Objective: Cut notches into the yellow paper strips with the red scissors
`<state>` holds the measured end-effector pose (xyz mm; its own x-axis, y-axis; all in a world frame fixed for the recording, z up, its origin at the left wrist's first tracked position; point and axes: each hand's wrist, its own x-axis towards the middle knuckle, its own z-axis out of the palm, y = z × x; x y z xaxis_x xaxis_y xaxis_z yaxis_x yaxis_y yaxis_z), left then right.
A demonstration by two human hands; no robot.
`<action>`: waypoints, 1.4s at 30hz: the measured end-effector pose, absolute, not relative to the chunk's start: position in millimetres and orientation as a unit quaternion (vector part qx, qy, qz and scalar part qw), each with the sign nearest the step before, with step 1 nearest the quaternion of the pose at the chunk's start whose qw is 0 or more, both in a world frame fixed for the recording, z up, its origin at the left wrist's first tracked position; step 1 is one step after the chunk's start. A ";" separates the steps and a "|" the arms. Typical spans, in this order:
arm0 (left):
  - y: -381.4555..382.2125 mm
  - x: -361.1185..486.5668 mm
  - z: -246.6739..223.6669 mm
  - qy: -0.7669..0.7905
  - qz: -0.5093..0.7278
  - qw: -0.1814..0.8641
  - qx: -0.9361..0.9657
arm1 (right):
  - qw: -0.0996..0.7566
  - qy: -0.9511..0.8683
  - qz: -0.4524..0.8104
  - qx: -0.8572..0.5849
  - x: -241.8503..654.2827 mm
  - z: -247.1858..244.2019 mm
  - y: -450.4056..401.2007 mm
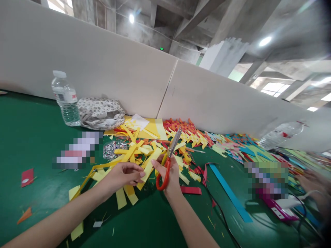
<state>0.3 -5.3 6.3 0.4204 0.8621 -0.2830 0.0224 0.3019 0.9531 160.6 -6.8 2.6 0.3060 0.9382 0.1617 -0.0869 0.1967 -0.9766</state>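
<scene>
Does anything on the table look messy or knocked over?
Yellow paper strips lie jumbled around the left hand, and an orange scrap lies far left. The rightmost bottle slants sharply, but the picture is warped, so I can't tell if it tipped.

Saw paper strips on the table, before the partition; saw one bottle just left of the pouch, and the cable right of the scissors.
</scene>
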 end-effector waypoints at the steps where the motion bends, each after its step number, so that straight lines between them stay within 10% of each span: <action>1: -5.7 0.2 7.9 0.441 0.313 0.673 0.505 | 0.638 -0.437 0.404 -0.488 160.1 3.4 -7.3; 42: -7.1 1.1 -6.8 0.392 0.236 0.692 0.559 | 0.670 -0.413 0.414 -0.457 165.0 9.0 -3.8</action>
<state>1.1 -7.1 -6.8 0.5824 0.7636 -0.2789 0.1112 0.2651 0.9578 165.0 -3.8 9.0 0.3166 0.9321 0.1758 -0.1766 0.2400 -0.9546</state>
